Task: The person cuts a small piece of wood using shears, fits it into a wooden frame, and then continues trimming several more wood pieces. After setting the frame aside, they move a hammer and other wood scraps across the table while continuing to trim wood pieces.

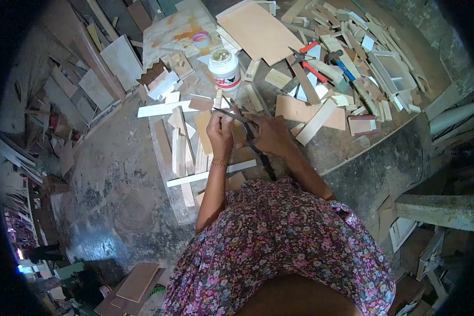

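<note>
My right hand (271,136) is wrapped around a pair of dark-handled metal shears (249,131). Their blades point up and left, parted, and one handle hangs down toward my clothing. Close by on the left, my left hand (220,131) is closed in a pinch by the blade tips. A thin pale wood strip (218,98) rises above its fingers; the fingers cover its lower end. Just beyond both hands is an open white glue jar (225,71). Wood strips (180,150) and a long white strip (210,173) lie under and beside my left forearm.
Red-handled pliers (312,68) and a blue-and-black hammer (345,68) lie among wood offcuts at the right. A large tan board (260,31) is behind the jar. A pink-rimmed cup (200,39) sits on a stained slab. The worktable's edge (361,148) runs along the right.
</note>
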Demonstrator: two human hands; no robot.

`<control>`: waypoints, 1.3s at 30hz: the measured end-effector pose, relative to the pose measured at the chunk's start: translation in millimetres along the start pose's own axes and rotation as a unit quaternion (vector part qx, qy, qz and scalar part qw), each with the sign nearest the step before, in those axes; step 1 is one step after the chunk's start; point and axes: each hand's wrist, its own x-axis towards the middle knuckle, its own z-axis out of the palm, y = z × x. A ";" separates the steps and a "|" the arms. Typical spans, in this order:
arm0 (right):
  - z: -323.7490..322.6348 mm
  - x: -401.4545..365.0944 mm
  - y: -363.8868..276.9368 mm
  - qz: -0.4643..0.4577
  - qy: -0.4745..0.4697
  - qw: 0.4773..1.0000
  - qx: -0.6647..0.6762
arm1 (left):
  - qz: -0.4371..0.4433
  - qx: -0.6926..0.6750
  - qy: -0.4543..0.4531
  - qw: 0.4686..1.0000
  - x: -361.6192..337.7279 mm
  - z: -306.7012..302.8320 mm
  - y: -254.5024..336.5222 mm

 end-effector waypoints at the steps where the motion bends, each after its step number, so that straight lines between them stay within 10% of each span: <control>1: 0.5 -0.1 -0.4 0.000 -0.001 1.000 0.004 | 0.007 0.015 0.012 1.000 0.0 1.0 -0.4; 14: -2.9 1.8 -3.0 0.011 -0.008 1.000 -0.008 | 0.194 0.136 0.054 0.970 0.4 12.9 3.5; 26: -4.5 6.3 3.0 -0.012 -0.046 0.999 -0.025 | 0.033 0.101 -0.020 0.994 5.9 -4.2 2.0; 39: -0.6 1.2 6.1 0.003 -0.026 1.000 -0.008 | 0.155 0.124 0.041 0.979 -3.3 15.0 -2.2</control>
